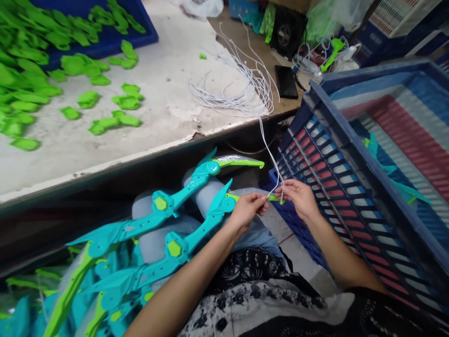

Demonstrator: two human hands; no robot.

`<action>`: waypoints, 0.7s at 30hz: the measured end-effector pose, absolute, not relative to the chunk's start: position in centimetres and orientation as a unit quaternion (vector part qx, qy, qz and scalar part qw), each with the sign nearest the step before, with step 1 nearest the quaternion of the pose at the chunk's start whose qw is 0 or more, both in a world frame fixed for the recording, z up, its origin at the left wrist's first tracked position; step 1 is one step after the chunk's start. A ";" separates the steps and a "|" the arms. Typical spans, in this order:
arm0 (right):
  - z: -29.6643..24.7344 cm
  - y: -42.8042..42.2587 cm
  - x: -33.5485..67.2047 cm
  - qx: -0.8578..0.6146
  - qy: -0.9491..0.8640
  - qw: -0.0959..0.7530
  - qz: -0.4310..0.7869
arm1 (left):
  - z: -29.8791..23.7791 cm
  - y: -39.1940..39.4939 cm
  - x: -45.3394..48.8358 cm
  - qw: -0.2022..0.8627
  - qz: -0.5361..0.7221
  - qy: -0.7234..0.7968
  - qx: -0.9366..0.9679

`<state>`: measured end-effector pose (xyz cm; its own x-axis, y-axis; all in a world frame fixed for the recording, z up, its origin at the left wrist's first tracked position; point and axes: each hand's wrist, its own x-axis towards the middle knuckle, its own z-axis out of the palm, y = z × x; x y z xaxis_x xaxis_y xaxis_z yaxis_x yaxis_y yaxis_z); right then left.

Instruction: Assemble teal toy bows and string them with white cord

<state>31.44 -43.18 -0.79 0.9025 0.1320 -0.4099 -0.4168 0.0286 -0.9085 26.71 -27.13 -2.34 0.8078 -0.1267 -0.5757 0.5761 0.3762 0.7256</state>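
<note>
My left hand [248, 209] is closed, its thumb and fingertips pinching a thin white cord [265, 135] by the green tip of a toy bow [210, 220]. Facing it, my right hand [300, 199] pinches the same cord, close to that tip. The bow is turquoise and lime green, with a clear film along its green limb, and lies across my lap. Behind it rests a second toy bow [191, 187] of the same kind. The cord runs up over the table edge to a loose bundle of white cords [242, 93].
A worn white table [168, 89] carries scattered green plastic pieces [87, 99] and a blue tray [150, 37] heaped with more. On the right stands a large blue crate [326, 135]. More turquoise parts [87, 299] are piled at lower left. A phone [286, 82] lies behind the cords.
</note>
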 end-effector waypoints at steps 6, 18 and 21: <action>-0.6 -44.8 28.9 -0.700 0.063 0.651 0.286 | -2.2 -28.7 25.9 0.778 -0.262 0.135 0.555; -3.3 -47.5 28.1 -0.870 -0.006 0.492 0.025 | -4.9 -30.7 25.9 0.769 -0.319 0.297 0.467; -3.6 -47.4 28.0 -0.880 -0.025 0.475 0.006 | -5.2 -30.8 26.2 0.775 -0.321 0.298 0.456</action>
